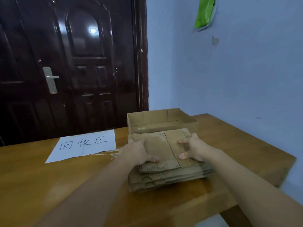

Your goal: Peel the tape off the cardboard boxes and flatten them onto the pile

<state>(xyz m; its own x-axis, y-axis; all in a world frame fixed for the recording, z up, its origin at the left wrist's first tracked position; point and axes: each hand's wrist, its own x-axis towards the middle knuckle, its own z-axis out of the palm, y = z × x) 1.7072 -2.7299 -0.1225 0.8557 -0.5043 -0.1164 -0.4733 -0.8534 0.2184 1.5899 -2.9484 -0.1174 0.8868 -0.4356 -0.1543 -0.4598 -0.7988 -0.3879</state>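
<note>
On top of the pile of flattened cardboard, the 2 hands clasp a folded sheet from either side. The left hand curls over the left edge of the top flattened box, its thumb lying on the upper face near the front and its fingers wrapped round the edge, so it grips the sheet. The right hand mirrors it on the right edge: thumb on the upper face toward the front, index finger stretched across the surface farther back, the other fingers tucked round the side out of sight. Both forearms reach in from the bottom of the view, bare, converging toward the stack with the wrists roughly level.

The held sheet lies flat or nearly flat on the pile, which is several layers thick and sits on the right half of the wooden table. A slit runs front to back across the sheet's upper face between the 2 thumbs. Just behind the pile, touching or nearly touching it, stands an open cardboard box with its walls still upright. To the left of the pile lies a white paper sheet with 3 handwritten characters. Small torn scraps lie at the paper's right corner, beside the left wrist. Behind the table are a dark door and a pale blue wall with a green packet hanging high up.
</note>
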